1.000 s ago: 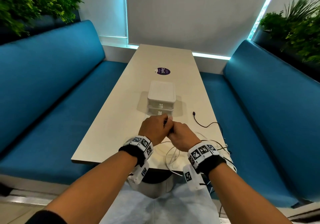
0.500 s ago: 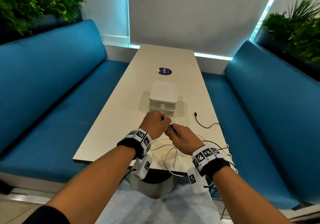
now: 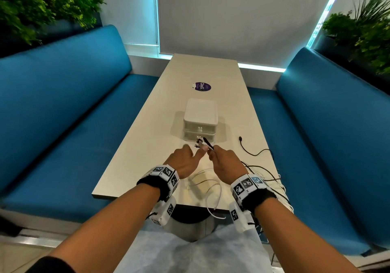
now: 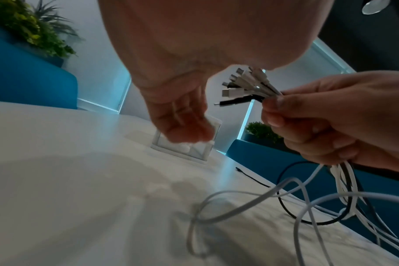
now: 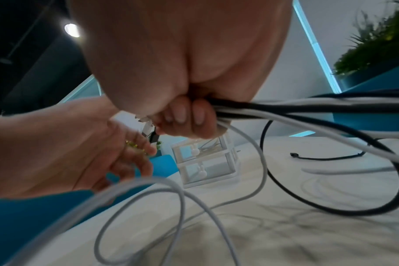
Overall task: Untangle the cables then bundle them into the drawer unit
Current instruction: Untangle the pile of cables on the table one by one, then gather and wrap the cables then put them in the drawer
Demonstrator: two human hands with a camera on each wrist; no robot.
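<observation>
My right hand point(image 3: 219, 158) grips a bunch of white and black cables just behind their plugs point(image 3: 202, 144), which fan out in front of the drawer unit point(image 3: 200, 112). In the left wrist view the plugs point(image 4: 244, 86) stick out above the right hand point(image 4: 330, 117). From the right wrist the fingers point(image 5: 189, 118) are curled round the cables point(image 5: 285, 108). My left hand point(image 3: 185, 158) hovers beside the plugs with fingers point(image 4: 182, 126) relaxed, holding nothing. White cable loops point(image 3: 211, 188) trail over the table's near edge. The white two-drawer unit point(image 5: 207, 162) has both drawers closed.
One black cable point(image 3: 251, 150) lies loose on the table point(image 3: 143, 146), right of the drawer unit. A purple round sticker point(image 3: 201, 86) sits farther back. Blue benches point(image 3: 63, 104) flank the table on both sides. More cable hangs off the near right corner.
The two hands were clasped together on the cable ends. Now the left hand has let go and opened, and the right hand alone holds the bunch, slightly nearer the drawer unit.
</observation>
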